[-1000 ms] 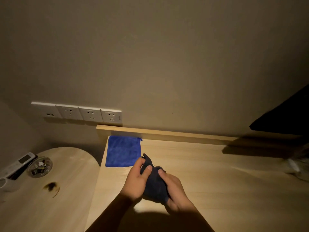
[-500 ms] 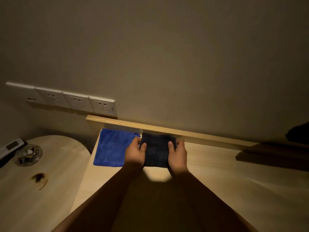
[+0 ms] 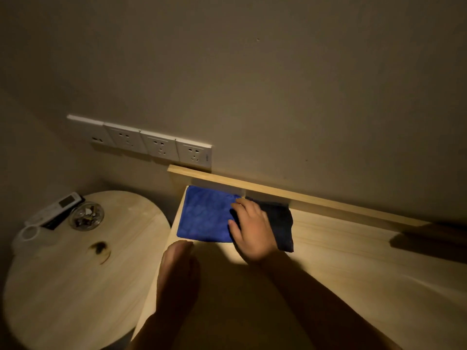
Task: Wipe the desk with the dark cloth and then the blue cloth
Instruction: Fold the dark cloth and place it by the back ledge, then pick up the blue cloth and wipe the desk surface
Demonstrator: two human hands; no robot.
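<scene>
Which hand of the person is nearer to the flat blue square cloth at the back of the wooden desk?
The right hand: it lies on the dark cloth, its fingers touching the flat blue square cloth. The left hand is nearer the desk's front, just short of the blue cloth's edge.

Both forearms bare — no sleeves, rings or watch visible.

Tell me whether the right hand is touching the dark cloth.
Touching. The head view shows the right hand lying flat on the dark cloth, covering its left part.
</scene>
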